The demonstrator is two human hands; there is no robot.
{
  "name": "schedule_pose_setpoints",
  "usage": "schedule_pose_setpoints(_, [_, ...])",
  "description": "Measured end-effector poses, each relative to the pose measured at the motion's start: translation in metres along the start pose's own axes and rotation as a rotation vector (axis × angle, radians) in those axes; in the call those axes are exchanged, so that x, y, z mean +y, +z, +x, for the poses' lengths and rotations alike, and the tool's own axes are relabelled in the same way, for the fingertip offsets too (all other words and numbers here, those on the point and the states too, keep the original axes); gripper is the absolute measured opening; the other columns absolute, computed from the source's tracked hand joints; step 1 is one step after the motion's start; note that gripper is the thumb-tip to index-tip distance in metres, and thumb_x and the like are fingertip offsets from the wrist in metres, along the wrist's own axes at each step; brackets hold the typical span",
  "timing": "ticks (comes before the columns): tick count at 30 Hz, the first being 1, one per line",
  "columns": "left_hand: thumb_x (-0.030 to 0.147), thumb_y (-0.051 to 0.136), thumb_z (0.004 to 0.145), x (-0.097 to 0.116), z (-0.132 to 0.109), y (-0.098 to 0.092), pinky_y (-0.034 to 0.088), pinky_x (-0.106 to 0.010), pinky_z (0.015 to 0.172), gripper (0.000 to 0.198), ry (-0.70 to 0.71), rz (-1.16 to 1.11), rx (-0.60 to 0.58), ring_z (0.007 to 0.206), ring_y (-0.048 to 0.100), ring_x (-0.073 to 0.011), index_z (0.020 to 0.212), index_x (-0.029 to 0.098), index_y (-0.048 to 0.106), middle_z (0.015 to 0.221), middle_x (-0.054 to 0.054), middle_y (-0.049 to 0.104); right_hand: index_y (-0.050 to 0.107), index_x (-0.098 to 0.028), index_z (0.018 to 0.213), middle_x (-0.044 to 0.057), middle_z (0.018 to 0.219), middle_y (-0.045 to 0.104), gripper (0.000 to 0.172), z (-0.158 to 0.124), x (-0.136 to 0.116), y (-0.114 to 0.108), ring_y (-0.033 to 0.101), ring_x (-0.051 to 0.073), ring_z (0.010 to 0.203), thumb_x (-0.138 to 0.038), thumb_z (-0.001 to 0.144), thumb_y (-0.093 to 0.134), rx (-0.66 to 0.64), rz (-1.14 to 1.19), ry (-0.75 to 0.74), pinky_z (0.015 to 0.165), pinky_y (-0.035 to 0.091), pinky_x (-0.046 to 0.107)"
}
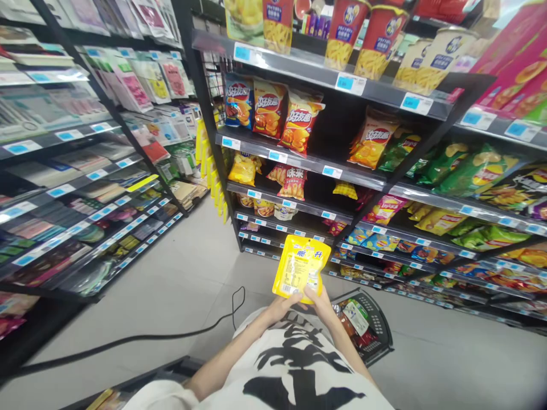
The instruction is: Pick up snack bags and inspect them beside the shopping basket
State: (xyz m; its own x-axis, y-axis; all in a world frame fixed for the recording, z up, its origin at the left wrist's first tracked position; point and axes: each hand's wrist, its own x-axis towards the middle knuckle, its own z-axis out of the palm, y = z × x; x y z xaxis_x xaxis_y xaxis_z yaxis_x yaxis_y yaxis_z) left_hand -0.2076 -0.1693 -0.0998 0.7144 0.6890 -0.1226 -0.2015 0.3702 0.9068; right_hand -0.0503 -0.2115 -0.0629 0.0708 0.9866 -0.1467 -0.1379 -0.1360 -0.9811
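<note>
A yellow snack bag [299, 265] with blue lettering and small print is held up in front of my body, its printed face toward me. My left hand [284, 304] grips its lower left edge, thumb on the front. At the lower right edge my right hand [317, 299] closes on the same bag, thumb pressed on the front. The fingers behind the bag are hidden. Just right of my right arm, a dark shopping basket [378, 319] with packaged goods in it stands on the floor.
Ahead stands a snack shelf [265, 145] with chip bags [299, 121] and fry cups [380, 42]. Yellow bags [205, 151] hang at its left end. Another shelf rack [77, 134] with packets lines the left. A black cable [171, 336] crosses the grey floor [192, 259].
</note>
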Motion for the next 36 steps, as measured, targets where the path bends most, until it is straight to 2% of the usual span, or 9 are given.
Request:
schedule_pose_setpoints(4, [0.057, 0.074, 0.079, 0.002, 0.0, 0.0, 0.052, -0.049, 0.098, 0.067, -0.002, -0.017, 0.037, 0.099, 0.072, -0.0348, 0.13, 0.014, 0.067, 0.109, -0.016, 0.075, 0.07, -0.017, 0.106, 0.003, 0.069, 0.063, 0.052, 0.002, 0.001, 0.0, 0.048, 0.012, 0.048, -0.06, 0.077, 0.076, -0.032, 0.006, 0.029, 0.049, 0.041, 0.028])
schedule_pose_setpoints(8, [0.05, 0.08, 0.074, 0.0, 0.0, 0.0, 0.051, -0.051, 0.099, 0.068, -0.032, -0.077, 0.045, 0.099, 0.072, -0.0354, 0.131, 0.016, 0.066, 0.11, -0.016, 0.075, 0.07, -0.016, 0.094, 0.004, 0.071, 0.063, 0.049, 0.001, 0.007, -0.001, 0.046, 0.012, 0.048, -0.061, 0.077, 0.075, -0.024, 0.008, 0.019, 0.048, 0.04, 0.028])
schedule_pose_setpoints(12, [0.049, 0.079, 0.076, -0.003, -0.001, -0.001, 0.051, -0.048, 0.099, 0.064, -0.049, -0.069, 0.038, 0.105, 0.07, -0.0351, 0.13, 0.017, 0.067, 0.108, -0.014, 0.076, 0.067, -0.016, 0.087, 0.002, 0.067, 0.061, 0.045, -0.002, 0.01, -0.002, 0.046, 0.01, 0.049, -0.059, 0.077, 0.076, 0.003, 0.014, 0.049, 0.047, 0.036, 0.026])
schedule_pose_setpoints(18, [0.052, 0.078, 0.075, 0.001, -0.001, 0.001, 0.053, -0.047, 0.092, 0.063, -0.048, -0.045, 0.081, 0.091, 0.073, -0.0336, 0.126, 0.017, 0.069, 0.101, -0.012, 0.077, 0.069, -0.016, 0.095, 0.004, 0.073, 0.065, 0.048, 0.0, 0.005, 0.003, 0.044, 0.01, 0.049, -0.059, 0.075, 0.078, 0.019, 0.044, 0.055, 0.044, 0.033, 0.025])
schedule_pose_setpoints(22, [0.053, 0.081, 0.072, 0.003, -0.001, 0.001, 0.055, -0.045, 0.088, 0.063, -0.038, -0.068, 0.088, 0.094, 0.072, -0.0339, 0.123, 0.018, 0.07, 0.103, -0.012, 0.077, 0.069, -0.016, 0.094, 0.003, 0.071, 0.063, 0.046, 0.0, 0.005, 0.004, 0.045, 0.01, 0.05, -0.058, 0.076, 0.078, 0.02, 0.037, 0.048, 0.044, 0.032, 0.024])
schedule_pose_setpoints(28, [0.06, 0.072, 0.079, 0.001, 0.001, -0.002, 0.056, -0.044, 0.087, 0.062, -0.002, -0.003, 0.054, 0.095, 0.072, -0.0332, 0.121, 0.014, 0.072, 0.105, -0.015, 0.075, 0.068, -0.016, 0.087, 0.003, 0.068, 0.061, 0.05, 0.004, 0.012, 0.002, 0.043, 0.009, 0.049, -0.062, 0.07, 0.081, 0.044, 0.038, 0.062, 0.043, 0.031, 0.023])
schedule_pose_setpoints(36, [0.061, 0.067, 0.083, 0.004, 0.001, -0.001, 0.055, -0.043, 0.091, 0.062, -0.007, 0.046, 0.056, 0.092, 0.072, -0.0318, 0.124, 0.015, 0.071, 0.108, -0.013, 0.075, 0.069, -0.016, 0.089, 0.001, 0.062, 0.057, 0.042, 0.002, -0.002, 0.008, 0.04, 0.008, 0.045, -0.057, 0.08, 0.075, 0.007, -0.001, 0.015, 0.042, 0.025, 0.024])
